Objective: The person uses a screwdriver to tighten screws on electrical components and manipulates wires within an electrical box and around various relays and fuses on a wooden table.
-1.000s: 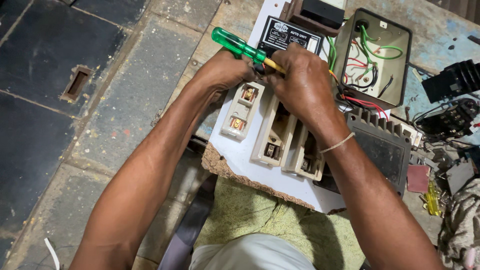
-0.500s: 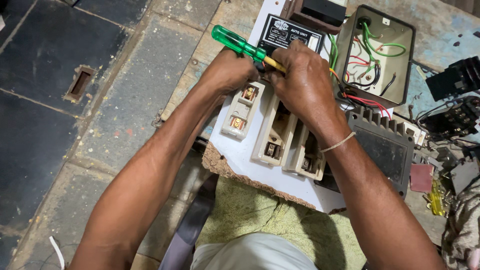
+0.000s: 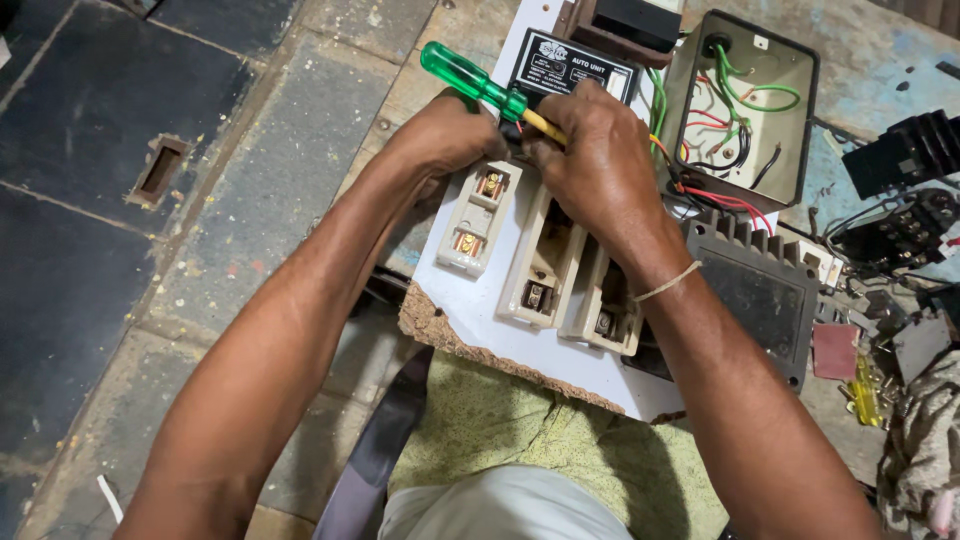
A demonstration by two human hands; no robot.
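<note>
White mounting board (image 3: 560, 350): lay across your lap and over the stone floor (image 3: 150, 250), its near edge chipped to raw brown fibre. It carried three cream fuse holders (image 3: 545, 262) side by side, their brass terminals exposed, and a black labelled unit (image 3: 572, 66) at the far end.

Open cream junction box (image 3: 745, 110): sat at the far right of the board, with green, red and black wires (image 3: 735, 90) looped inside. Red leads ran out of it toward your right wrist.

Black finned casing (image 3: 765, 300): stood just right of your right forearm, partly hidden behind it.

Loose parts (image 3: 900, 220): black components and scraps lay scattered at the right edge.

Screwdriver (image 3: 470, 78): had a translucent green handle and a yellow-sleeved shaft, and sloped down from upper left into the gap between your hands. Its tip was hidden.

Your left hand (image 3: 450, 135): was curled closed beneath the handle, pressed against the top of the leftmost fuse holder; what it pinched I could not tell.

Your right hand (image 3: 600, 165): was closed over the yellow shaft, covering the work point above the middle fuse holder.
</note>
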